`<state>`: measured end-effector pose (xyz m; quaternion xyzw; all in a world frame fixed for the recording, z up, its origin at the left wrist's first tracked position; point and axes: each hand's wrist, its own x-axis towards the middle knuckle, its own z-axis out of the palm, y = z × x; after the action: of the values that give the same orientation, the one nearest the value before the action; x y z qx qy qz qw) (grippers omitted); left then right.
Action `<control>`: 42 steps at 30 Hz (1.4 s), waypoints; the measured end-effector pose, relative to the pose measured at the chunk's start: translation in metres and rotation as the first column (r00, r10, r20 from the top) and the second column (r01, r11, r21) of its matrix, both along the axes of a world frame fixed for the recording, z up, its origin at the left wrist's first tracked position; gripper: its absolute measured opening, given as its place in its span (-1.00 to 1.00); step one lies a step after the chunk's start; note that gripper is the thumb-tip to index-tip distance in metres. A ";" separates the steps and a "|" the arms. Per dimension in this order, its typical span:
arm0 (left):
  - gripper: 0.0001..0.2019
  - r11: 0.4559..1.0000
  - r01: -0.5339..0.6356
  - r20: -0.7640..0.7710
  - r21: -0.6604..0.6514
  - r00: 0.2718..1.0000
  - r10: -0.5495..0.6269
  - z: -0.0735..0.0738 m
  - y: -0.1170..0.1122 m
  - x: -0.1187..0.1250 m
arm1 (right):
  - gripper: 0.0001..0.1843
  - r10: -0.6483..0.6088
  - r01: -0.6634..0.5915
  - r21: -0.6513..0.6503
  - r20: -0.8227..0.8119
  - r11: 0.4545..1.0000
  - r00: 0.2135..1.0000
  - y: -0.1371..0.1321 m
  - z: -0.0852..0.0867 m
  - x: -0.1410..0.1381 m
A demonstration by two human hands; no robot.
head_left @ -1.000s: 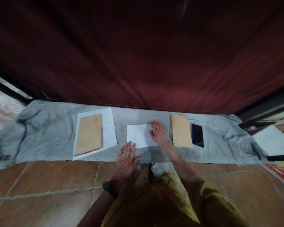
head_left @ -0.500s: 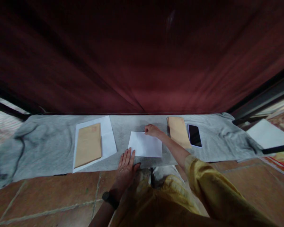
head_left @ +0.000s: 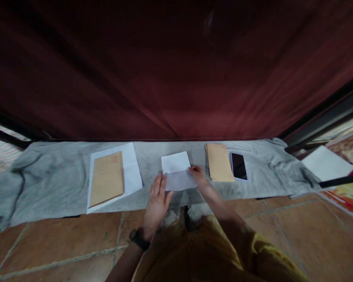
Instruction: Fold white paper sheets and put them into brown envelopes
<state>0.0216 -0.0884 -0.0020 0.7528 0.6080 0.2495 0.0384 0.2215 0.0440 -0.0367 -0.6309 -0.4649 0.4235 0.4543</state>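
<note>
Here at the middle of the table (head_left: pixel 147 152), close to its near edge, a white sheet (head_left: pixel 174 162) is lying between two hands, its near part showing darker, apparently a flap bending over. The left hand (head_left: pixel 155 203) is spreading flat, fingers outstretched, fingertips resting at the sheet's near left corner, gripping nothing. The right hand (head_left: pixel 199 176) is curling in, thumb and fingers seemingly pinching the sheet's right side. And here's the risk: if those left fingertips are pressing too lightly, the paper could slide on the soft cloth cover and its layers could end up skewed; an uneven pull from the right could crumple that edge. Farther out, brown envelopes (head_left: pixel 220 162) and a phone (head_left: pixel 239 166) are lying toward the table's right end, while a brown stack (head_left: pixel 106 179) is sitting on white paper (head_left: pixel 132 172) toward the left.
</note>
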 end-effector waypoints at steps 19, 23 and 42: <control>-0.35 0.962 0.243 -0.216 -0.128 0.939 -0.266 -0.016 0.008 0.022 | -0.90 0.058 -0.048 -0.046 0.254 0.998 0.966 -0.006 -0.015 0.017; -0.36 0.968 0.196 -0.207 -0.157 0.952 -0.227 -0.017 0.007 0.022 | -0.87 0.104 -0.084 -0.080 0.286 0.993 0.953 -0.004 -0.015 0.021; -0.27 0.944 0.197 -0.311 -0.265 0.909 -0.277 -0.014 0.017 0.018 | -0.84 0.124 -0.080 -0.111 0.476 0.991 0.871 -0.018 0.004 0.014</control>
<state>0.0399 -0.0710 -0.0163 0.8438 0.5332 0.0364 0.0478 0.2351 0.0261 -0.0328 -0.7104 -0.5768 0.2967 0.2732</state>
